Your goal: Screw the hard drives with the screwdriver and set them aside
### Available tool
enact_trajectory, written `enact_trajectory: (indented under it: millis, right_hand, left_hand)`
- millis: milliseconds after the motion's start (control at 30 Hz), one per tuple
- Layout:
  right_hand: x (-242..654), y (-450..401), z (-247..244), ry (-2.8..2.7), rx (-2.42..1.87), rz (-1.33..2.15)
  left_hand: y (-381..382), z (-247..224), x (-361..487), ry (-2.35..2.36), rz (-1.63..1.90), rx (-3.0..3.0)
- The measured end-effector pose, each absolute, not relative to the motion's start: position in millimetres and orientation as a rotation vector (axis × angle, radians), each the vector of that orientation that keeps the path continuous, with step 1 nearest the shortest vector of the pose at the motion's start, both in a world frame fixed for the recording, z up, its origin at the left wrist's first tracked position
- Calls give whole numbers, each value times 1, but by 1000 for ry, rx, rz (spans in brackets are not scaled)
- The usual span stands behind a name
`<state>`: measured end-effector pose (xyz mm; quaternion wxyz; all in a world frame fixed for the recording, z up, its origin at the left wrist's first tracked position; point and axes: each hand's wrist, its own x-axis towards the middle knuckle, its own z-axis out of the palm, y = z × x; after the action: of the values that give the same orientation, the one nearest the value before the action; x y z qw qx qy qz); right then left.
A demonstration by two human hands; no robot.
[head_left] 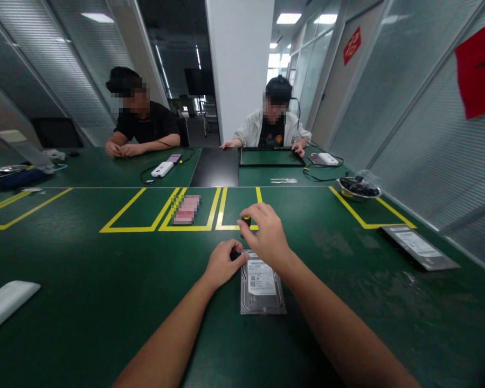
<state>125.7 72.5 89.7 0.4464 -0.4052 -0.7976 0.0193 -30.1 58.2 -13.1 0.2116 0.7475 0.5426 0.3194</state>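
A silver hard drive [262, 293] with a white label lies flat on the green table [153, 323], in front of me. My right hand [265, 231] pinches the dark and yellow handle of a screwdriver [246, 220], held upright over the drive's far left corner. Close beside the thin shaft, my left hand [225, 262] rests at that same corner, its thumb on the drive's edge and its fingers curled. Whether the left fingers also hold something small cannot be made out. The screwdriver's tip is hidden by the fingers.
Another hard drive [420, 245] lies at the right, near a bowl of dark parts [359, 189]. A white object [8, 304] is at the left edge. Across the table sit two people, one holding a black frame [271, 164] beside a dark panel [215, 167]. Yellow tape marks the table.
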Motion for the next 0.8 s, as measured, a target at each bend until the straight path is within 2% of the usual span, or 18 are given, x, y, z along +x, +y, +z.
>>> enact_trajectory:
  millis: [800]
  right_hand:
    - [123,71,90,-1972,-1005,33]
  left_hand:
    - [58,-11,-30,1531,873,2077]
